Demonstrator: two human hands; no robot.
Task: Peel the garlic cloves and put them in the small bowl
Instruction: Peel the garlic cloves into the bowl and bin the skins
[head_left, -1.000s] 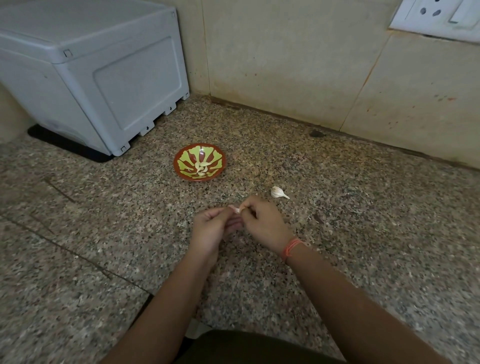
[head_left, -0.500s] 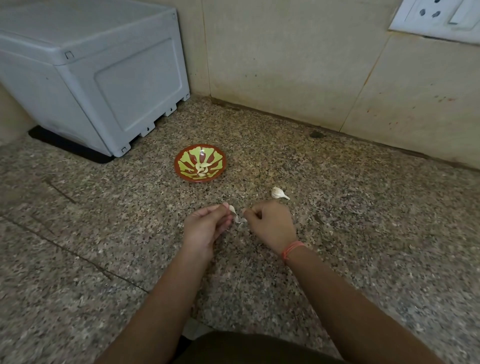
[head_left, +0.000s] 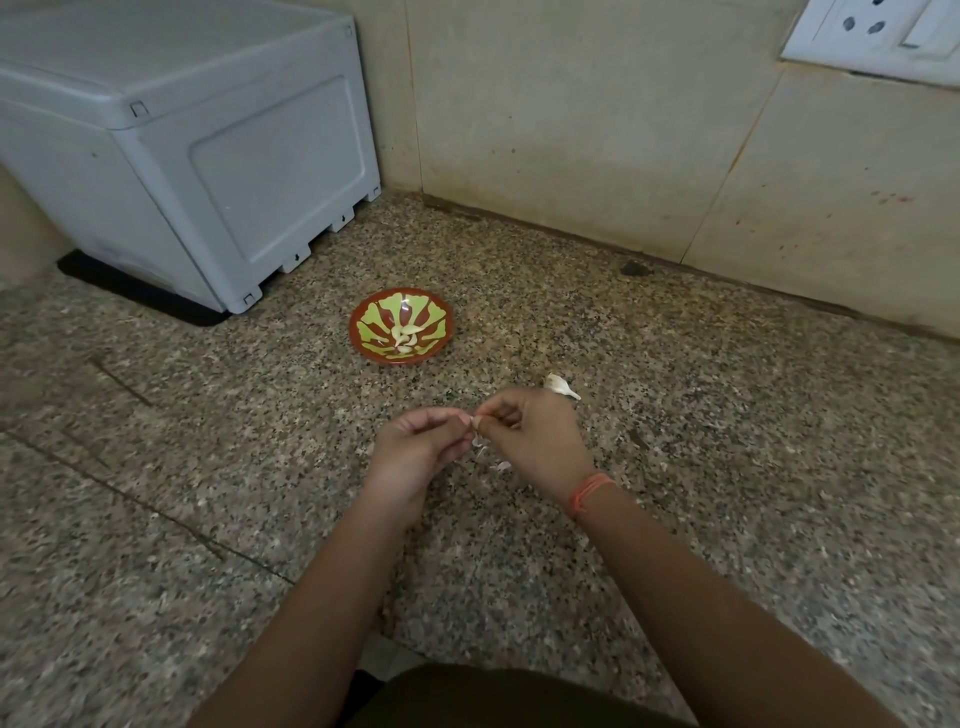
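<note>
Thumb and fingertips of the left hand (head_left: 421, 452) and the right hand (head_left: 530, 441) meet in mid-frame, both sets of fingers curled in a pinch on one pale garlic clove (head_left: 474, 420). The clove is tiny and mostly hidden; only a sliver shows between the fingertips, above the counter (head_left: 753, 467). Whether the right fingers hold the clove's flesh or its skin cannot be told.

Thin white skin scraps (head_left: 482, 450) lie just below the pinch, between the two hands. An orange wrist thread (head_left: 589, 493) circles the right wrist.

Just beyond the right knuckles, an unpeeled garlic piece (head_left: 560, 385) lies on the speckled granite. Farther out and to the left sits the small bowl (head_left: 359, 332), red-brown with green petals, holding several peeled cloves (head_left: 405, 338). Bare stone separates the bowl from the hands.

A large grey box (head_left: 182, 156) stands at the back left, near the bowl but not touching it. The tiled wall (head_left: 571, 130) closes the counter's far side, with a white socket plate (head_left: 872, 36) at top right. Open granite spreads to both sides of the forearms.
</note>
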